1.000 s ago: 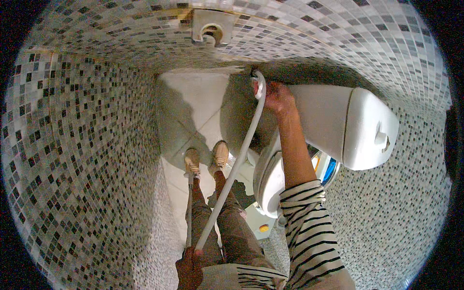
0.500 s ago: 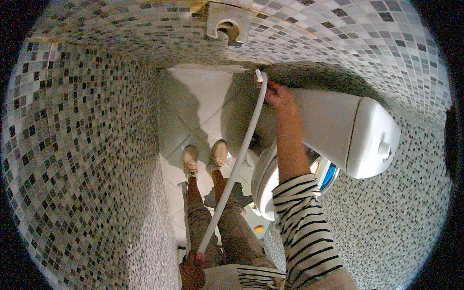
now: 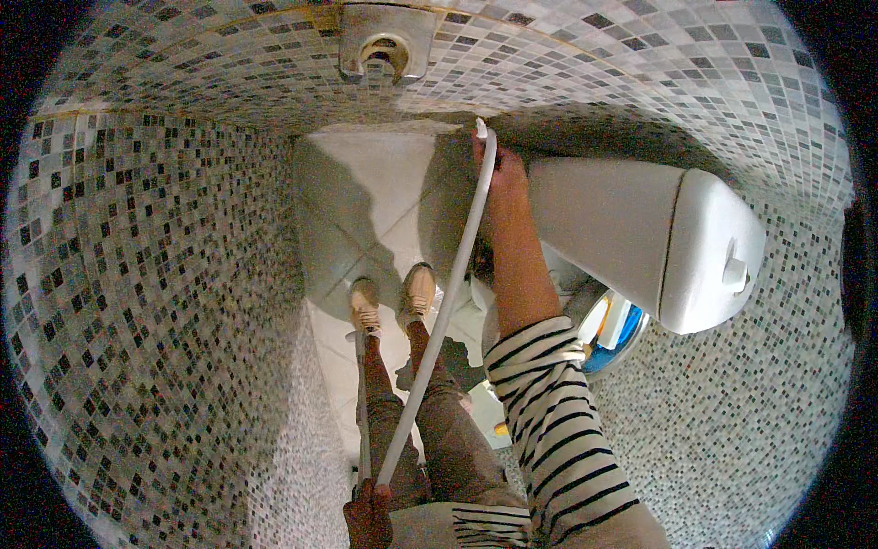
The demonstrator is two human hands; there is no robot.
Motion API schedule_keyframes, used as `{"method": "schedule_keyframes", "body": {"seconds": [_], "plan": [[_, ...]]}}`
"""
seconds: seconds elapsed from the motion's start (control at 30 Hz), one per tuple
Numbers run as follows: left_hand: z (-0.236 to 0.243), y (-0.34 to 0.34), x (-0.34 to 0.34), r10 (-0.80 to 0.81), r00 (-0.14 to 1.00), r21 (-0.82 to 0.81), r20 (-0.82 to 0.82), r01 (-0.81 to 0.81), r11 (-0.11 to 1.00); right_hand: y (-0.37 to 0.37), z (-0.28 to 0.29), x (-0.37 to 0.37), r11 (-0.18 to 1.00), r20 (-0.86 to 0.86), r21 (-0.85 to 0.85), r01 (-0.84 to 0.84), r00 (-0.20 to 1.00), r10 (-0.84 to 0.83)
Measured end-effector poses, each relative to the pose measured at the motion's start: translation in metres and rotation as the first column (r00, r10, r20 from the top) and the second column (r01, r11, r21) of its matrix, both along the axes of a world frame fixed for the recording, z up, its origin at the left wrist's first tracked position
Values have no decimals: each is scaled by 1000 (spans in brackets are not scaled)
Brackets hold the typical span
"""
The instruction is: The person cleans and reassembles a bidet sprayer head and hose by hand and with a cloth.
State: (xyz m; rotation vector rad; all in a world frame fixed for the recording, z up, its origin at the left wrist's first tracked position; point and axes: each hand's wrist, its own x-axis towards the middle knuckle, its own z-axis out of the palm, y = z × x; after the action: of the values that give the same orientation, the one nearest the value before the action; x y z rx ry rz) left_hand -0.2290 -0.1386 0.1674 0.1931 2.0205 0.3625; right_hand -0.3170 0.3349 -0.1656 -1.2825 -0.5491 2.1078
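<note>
A long pale grey hose [image 3: 445, 320] runs diagonally between my two hands, bowed at its far end. My right hand [image 3: 503, 178], reaching forward beside the toilet tank, is closed on that far end, where a small white tip [image 3: 481, 129] shows close to the wall. Low in the picture, my left hand [image 3: 369, 519] is closed around the near part of the hose. From the left hand a thin grey length [image 3: 360, 393] extends along my leg toward the floor; whether it belongs to the same hose I cannot tell.
A white toilet tank [image 3: 604, 229] with a lid button stands at right. Under my right arm, a round container [image 3: 622, 343] holds blue and white items. A metal holder [image 3: 388, 46] is fixed to the mosaic-tiled wall [image 3: 155, 302]. My shoes [image 3: 420, 291] stand on pale floor tiles.
My right hand and the hose's far end have shifted slightly left and toward the wall. The view has turned a little. Both hands keep their hold.
</note>
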Motion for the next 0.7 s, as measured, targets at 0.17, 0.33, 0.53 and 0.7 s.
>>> {"method": "schedule_keyframes", "body": {"seconds": [0.17,0.33,0.53,0.7], "plan": [[1,3,-4,184,977,-222,108,-156,962,-10,1,-4,918,-262,-367,153,930,-259],[0,5,-3,135,990,-54,28,-133,990,-9,16,17,938,-323,-318,138,914,-244],[-14,-1,-3,54,995,-322,80,-26,946,-49,72,8,940,-260,-290,178,931,-256],[-2,17,-24,168,981,-117,97,-157,981,-63,106,21,970,-242,-204,133,953,-182]]}}
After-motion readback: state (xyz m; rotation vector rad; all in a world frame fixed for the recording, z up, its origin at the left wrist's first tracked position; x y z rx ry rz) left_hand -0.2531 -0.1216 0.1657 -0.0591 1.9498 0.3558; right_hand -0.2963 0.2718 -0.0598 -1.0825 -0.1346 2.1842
